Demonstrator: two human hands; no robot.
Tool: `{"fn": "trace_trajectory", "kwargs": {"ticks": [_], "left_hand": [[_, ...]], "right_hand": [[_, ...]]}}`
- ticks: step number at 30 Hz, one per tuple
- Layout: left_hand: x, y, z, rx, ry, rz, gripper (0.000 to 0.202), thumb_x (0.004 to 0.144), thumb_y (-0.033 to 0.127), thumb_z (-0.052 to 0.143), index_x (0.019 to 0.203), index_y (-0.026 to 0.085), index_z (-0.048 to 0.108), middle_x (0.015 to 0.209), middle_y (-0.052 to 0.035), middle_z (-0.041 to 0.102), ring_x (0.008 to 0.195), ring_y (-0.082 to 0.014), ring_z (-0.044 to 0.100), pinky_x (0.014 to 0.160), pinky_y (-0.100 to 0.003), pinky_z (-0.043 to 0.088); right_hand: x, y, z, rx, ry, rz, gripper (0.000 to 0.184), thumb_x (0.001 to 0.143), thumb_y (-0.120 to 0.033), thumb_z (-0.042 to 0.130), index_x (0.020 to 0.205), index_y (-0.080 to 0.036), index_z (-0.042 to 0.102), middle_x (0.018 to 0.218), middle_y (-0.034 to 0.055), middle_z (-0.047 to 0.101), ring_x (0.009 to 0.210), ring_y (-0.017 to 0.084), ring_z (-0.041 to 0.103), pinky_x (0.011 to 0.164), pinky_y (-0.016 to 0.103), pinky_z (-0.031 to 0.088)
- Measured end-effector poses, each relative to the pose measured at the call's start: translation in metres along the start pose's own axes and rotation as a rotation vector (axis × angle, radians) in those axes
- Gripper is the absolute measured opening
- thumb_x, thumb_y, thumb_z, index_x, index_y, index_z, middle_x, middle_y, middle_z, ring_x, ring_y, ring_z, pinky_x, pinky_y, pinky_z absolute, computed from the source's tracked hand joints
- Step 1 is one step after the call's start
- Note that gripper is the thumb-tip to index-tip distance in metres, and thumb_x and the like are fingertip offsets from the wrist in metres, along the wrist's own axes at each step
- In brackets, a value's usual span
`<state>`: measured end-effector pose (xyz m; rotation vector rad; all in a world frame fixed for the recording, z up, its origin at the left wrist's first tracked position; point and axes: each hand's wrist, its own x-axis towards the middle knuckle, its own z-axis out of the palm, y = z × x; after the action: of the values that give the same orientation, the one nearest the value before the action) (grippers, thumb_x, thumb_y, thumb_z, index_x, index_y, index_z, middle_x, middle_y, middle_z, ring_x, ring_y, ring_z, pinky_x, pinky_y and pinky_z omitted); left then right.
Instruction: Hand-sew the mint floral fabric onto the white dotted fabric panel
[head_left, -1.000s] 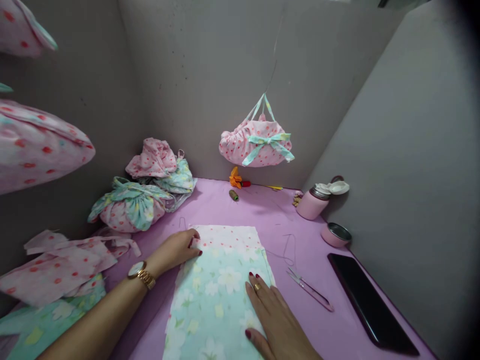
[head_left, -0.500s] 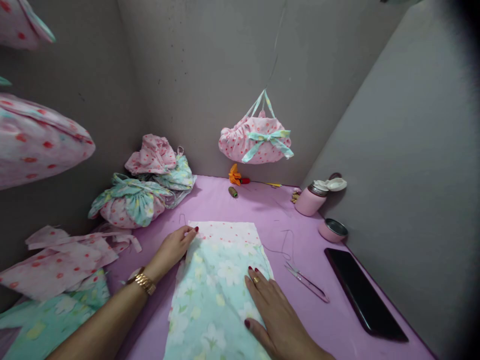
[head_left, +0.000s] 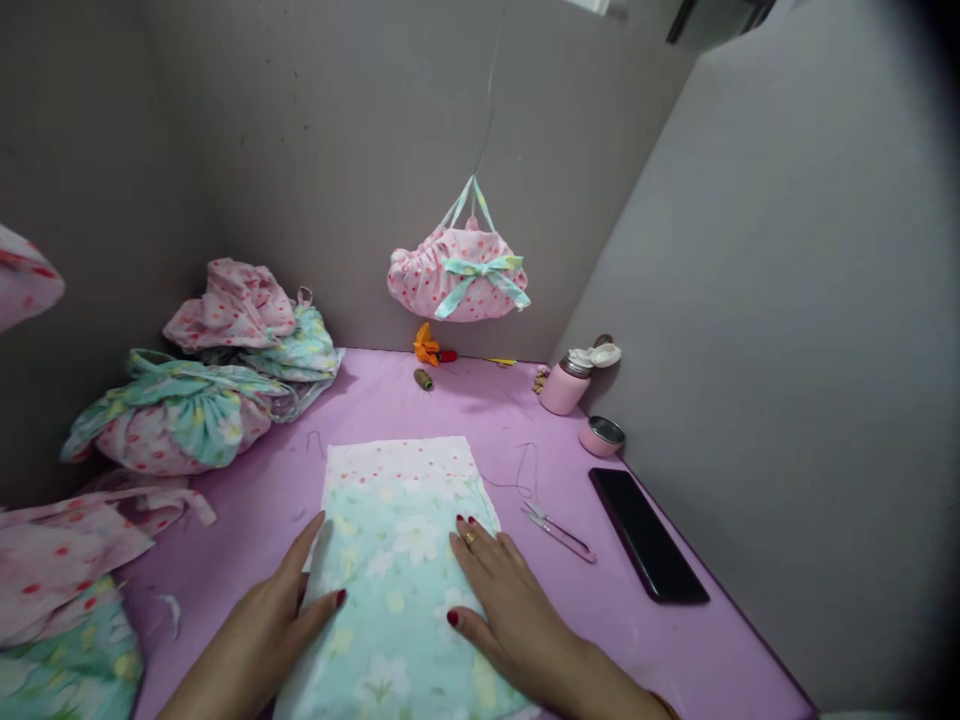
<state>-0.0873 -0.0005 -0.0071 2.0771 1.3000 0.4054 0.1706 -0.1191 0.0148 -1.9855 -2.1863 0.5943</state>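
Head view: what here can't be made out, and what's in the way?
Head view:
- Floral fabric panel: lower end cut off by the bottom edge; parts covered by the left hand and right hand.
- Fabric pile: cut off by the left edge.
- Tan bits beside the pink flask: too small to identify.
- Thin yellow item: too small to identify.

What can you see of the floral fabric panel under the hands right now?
The fabric panel is a thin, cotton-like rectangle lying flat on the lilac table top. Its far end is pale with small red dots; the rest is mint green with white and yellow flowers. Its near end runs out of view. The left hand lies over its left edge, and the right hand rests flat on its right side.
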Motion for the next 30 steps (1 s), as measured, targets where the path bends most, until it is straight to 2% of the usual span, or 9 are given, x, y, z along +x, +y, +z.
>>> {"fn": "trace_trajectory", "kwargs": {"ticks": [2, 4, 6, 8, 13, 17, 22, 26, 30], "left_hand": [[0.001, 0.005, 0.003, 0.201, 0.095, 0.077, 0.075, 0.083, 0.045, 0.045, 0.143, 0.013, 0.013, 0.109, -0.0158, 0.067, 0.098, -0.0324, 0.063, 0.08, -0.041, 0.051], [0.008, 0.017, 0.009, 0.336, 0.177, 0.253, 0.074, 0.083, 0.047, 0.045, 0.142, 0.011, 0.018, 0.128, -0.0203, 0.054, 0.115, -0.0323, 0.052, 0.093, -0.044, 0.044], [0.014, 0.029, 0.018, 0.421, 0.144, 0.441, 0.066, 0.086, 0.048, 0.041, 0.14, 0.011, 0.026, 0.143, -0.0187, 0.035, 0.129, -0.0314, 0.034, 0.1, -0.046, 0.037], [0.018, 0.034, 0.026, 0.498, 0.043, 0.541, 0.06, 0.089, 0.048, 0.037, 0.139, 0.017, 0.03, 0.146, -0.0128, 0.028, 0.133, -0.0315, 0.027, 0.1, -0.051, 0.035], [0.022, 0.024, 0.022, 0.598, -0.067, 0.44, 0.064, 0.086, 0.053, 0.036, 0.137, 0.014, 0.036, 0.144, -0.013, 0.031, 0.131, -0.0351, 0.027, 0.098, -0.055, 0.035], [0.031, 0.05, 0.017, 0.595, -0.097, 0.403, 0.053, 0.086, 0.04, 0.041, 0.133, 0.015, 0.043, 0.142, -0.0136, 0.034, 0.129, -0.032, 0.035, 0.1, -0.056, 0.032], [0.042, 0.093, 0.039, 0.461, -0.22, 0.488, 0.056, 0.088, 0.042, 0.036, 0.138, 0.016, 0.034, 0.146, -0.0117, 0.027, 0.133, -0.0327, 0.026, 0.101, -0.058, 0.028], [0.045, 0.088, 0.054, 0.402, -0.186, 0.545, 0.058, 0.09, 0.051, 0.026, 0.14, 0.022, 0.028, 0.147, -0.0084, 0.025, 0.135, -0.0343, 0.019, 0.103, -0.063, 0.018], [0.045, 0.082, 0.053, 0.401, -0.206, 0.541, 0.059, 0.09, 0.052, 0.026, 0.141, 0.022, 0.027, 0.148, -0.0089, 0.023, 0.135, -0.0348, 0.018, 0.103, -0.063, 0.018]], "right_hand": [[0.005, -0.002, -0.004, -0.002, 0.028, 0.021, 0.066, 0.091, -0.045, 0.036, 0.144, -0.014, 0.013, 0.15, 0.0073, 0.005, 0.137, 0.023, 0.003, 0.11, 0.047, 0.01], [0.012, -0.004, -0.007, -0.015, 0.062, 0.032, 0.069, 0.091, -0.047, 0.036, 0.144, -0.012, 0.009, 0.15, 0.0084, 0.002, 0.137, 0.023, 0.0, 0.11, 0.047, 0.009], [0.017, -0.003, -0.008, -0.027, 0.067, 0.03, 0.071, 0.09, -0.049, 0.036, 0.144, -0.011, 0.009, 0.15, 0.0096, 0.003, 0.137, 0.024, 0.0, 0.11, 0.048, 0.008], [0.018, 0.0, -0.006, -0.033, 0.053, 0.029, 0.073, 0.089, -0.052, 0.035, 0.144, -0.011, 0.011, 0.15, 0.0105, 0.005, 0.137, 0.024, 0.003, 0.109, 0.049, 0.009], [0.009, 0.017, -0.01, -0.08, 0.131, 0.069, 0.061, 0.09, -0.045, 0.04, 0.14, -0.013, 0.027, 0.146, 0.0127, 0.025, 0.133, 0.028, 0.022, 0.106, 0.05, 0.018], [0.026, 0.045, -0.04, -0.155, 0.412, 0.243, 0.032, 0.092, -0.021, 0.04, 0.12, -0.021, 0.054, 0.122, 0.0061, 0.055, 0.113, 0.019, 0.047, 0.098, 0.031, 0.033], [0.075, 0.104, -0.078, -0.191, 0.474, 0.443, 0.025, 0.089, -0.016, 0.046, 0.111, -0.012, 0.057, 0.11, 0.0144, 0.056, 0.107, 0.024, 0.05, 0.09, 0.035, 0.041], [0.095, 0.134, -0.079, -0.186, 0.411, 0.48, 0.024, 0.089, -0.028, 0.053, 0.109, -0.014, 0.056, 0.108, 0.0076, 0.057, 0.093, 0.02, 0.058, 0.079, 0.039, 0.049], [0.094, 0.138, -0.071, -0.167, 0.433, 0.474, 0.024, 0.09, -0.028, 0.052, 0.109, -0.015, 0.055, 0.11, 0.0074, 0.057, 0.093, 0.02, 0.058, 0.079, 0.039, 0.049]]}}
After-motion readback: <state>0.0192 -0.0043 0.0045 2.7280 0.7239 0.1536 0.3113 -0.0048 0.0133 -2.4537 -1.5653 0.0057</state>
